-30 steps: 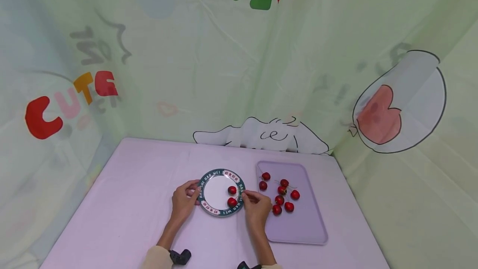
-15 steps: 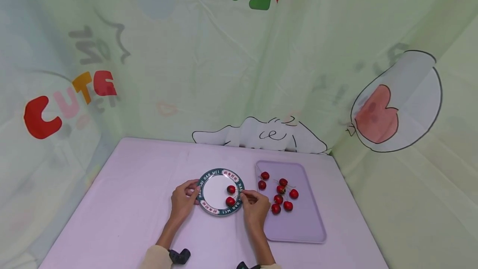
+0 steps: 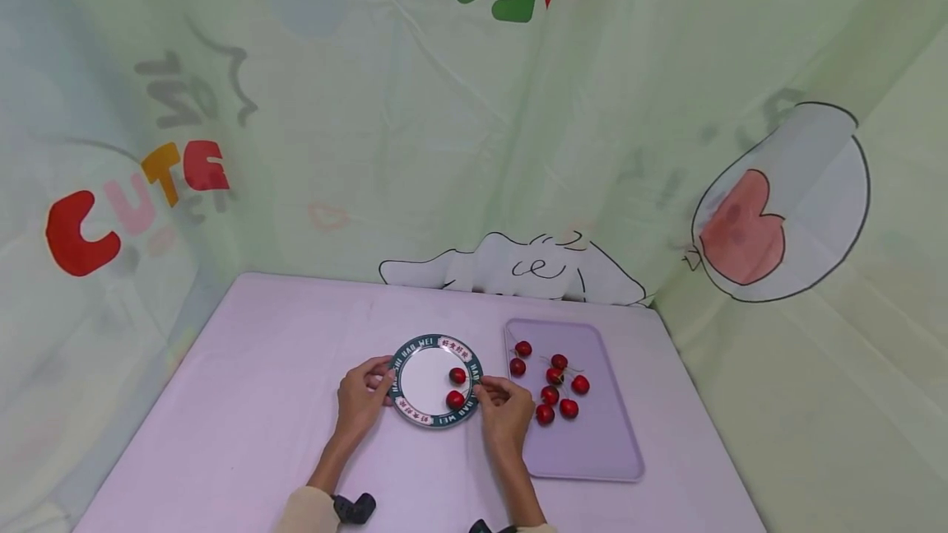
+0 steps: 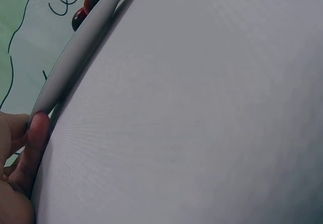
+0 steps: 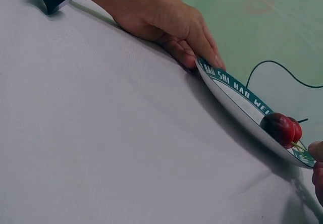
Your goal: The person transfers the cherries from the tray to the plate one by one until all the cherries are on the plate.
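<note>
A round plate (image 3: pixel 427 342) with a white middle and a green lettered rim is in front of me in the head view. My left hand (image 3: pixel 360 401) grips its left edge, thumb above and fingers partly beneath. At the right edge, my right hand (image 3: pixel 507 419) pinches the rim with thumb and fingertips. Two red cherries sit on the plate's right side, an upper cherry (image 3: pixel 457 376) and a lower cherry (image 3: pixel 455 400). In the right wrist view a green stem (image 5: pixel 298 146) runs towards the right fingers. Whether the plate's base touches the table cannot be told.
Right of the plate lies a purple tray (image 3: pixel 585 451) holding several cherries (image 3: pixel 555 376) with stems. Its left edge is close to my right hand. The table (image 3: pixel 244 401) has a pale pink cover, and a printed curtain (image 3: pixel 444 146) hangs behind and along the sides.
Both hands keep their hold on the plate. The whole head view shifts slightly to the left; the plate and cherries show no clear movement of their own.
</note>
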The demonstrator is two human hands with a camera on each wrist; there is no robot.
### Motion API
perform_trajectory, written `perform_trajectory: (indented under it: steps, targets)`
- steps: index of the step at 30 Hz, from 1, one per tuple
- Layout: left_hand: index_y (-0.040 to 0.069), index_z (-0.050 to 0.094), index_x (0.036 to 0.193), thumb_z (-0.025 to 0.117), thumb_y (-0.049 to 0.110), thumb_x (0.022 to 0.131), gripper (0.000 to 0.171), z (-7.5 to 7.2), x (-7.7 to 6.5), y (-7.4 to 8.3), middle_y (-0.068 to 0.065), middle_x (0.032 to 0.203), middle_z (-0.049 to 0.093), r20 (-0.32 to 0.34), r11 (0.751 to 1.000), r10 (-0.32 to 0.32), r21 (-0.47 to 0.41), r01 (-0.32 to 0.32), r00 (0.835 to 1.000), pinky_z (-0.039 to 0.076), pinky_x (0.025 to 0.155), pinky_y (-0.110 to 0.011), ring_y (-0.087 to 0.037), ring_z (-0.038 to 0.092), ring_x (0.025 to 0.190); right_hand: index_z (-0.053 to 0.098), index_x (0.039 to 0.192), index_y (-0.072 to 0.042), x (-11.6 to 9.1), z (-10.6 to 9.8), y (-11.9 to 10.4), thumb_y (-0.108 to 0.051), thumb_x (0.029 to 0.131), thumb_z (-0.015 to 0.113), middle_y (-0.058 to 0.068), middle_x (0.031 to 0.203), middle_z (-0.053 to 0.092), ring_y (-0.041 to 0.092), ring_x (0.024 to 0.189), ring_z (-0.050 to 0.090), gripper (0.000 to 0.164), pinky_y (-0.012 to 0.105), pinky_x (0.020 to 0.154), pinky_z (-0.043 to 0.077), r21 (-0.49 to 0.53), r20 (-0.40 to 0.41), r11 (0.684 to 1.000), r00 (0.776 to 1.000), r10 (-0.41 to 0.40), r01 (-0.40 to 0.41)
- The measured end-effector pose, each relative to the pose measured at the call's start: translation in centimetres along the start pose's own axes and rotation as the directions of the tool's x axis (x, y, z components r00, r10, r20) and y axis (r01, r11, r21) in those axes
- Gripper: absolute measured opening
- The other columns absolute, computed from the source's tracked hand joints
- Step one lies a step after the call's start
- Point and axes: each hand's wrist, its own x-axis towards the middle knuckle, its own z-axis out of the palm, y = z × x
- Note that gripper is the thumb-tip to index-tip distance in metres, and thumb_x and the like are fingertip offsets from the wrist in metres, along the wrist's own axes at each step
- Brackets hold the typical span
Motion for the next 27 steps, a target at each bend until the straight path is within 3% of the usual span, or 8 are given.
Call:
perform_trajectory:
  steps: [14, 22, 27]
  targets:
    - [0.009, 0.074, 0.138, 0.073, 0.01, 0.105, 0.033, 0.2, 0.1, -0.1, -0.015, 0.112, 0.076, -0.007, 1.0, -0.002, -0.005, 0.002, 1.0, 0.059, 0.057, -0.019, -0.009, 0.068, 0.061, 0.085, 0.108, -0.003, 0.0, 0.0, 0.2, -0.001, 0.086, 0.091, 0.011, 0.093, 0.079, 0.015, 0.078, 0.067, 0.023, 0.013, 0.068, 0.056, -0.011, -0.051, 1.0, 0.998, -0.026, 0.026]
    - [0.008, 0.073, 0.139, 0.072, 0.01, 0.105, 0.034, 0.2, -0.2, -0.1, -0.015, 0.112, 0.076, -0.009, 1.0, 0.0, 0.002, 0.0, 1.0, 0.057, 0.056, -0.019, -0.01, 0.068, 0.06, 0.083, 0.119, -0.006, 0.0, -0.7, 0.0, -0.006, 0.088, 0.091, 0.009, 0.102, 0.08, 0.02, 0.089, 0.071, 0.032, 0.007, 0.077, 0.054, -0.052, -0.093, 0.998, 0.994, -0.051, 0.047]
    - [0.009, 0.073, 0.139, 0.073, 0.011, 0.105, 0.034, 0.2, -0.1, -0.1, -0.014, 0.112, 0.076, -0.014, 1.0, 0.005, 0.011, -0.005, 1.0, 0.057, 0.056, -0.02, -0.01, 0.068, 0.06, 0.083, 0.121, -0.007, 0.6, -1.2, 0.0, -0.008, 0.087, 0.093, 0.009, 0.102, 0.079, 0.02, 0.089, 0.071, 0.035, 0.006, 0.079, 0.054, -0.096, -0.132, 0.991, 0.985, -0.107, 0.095]
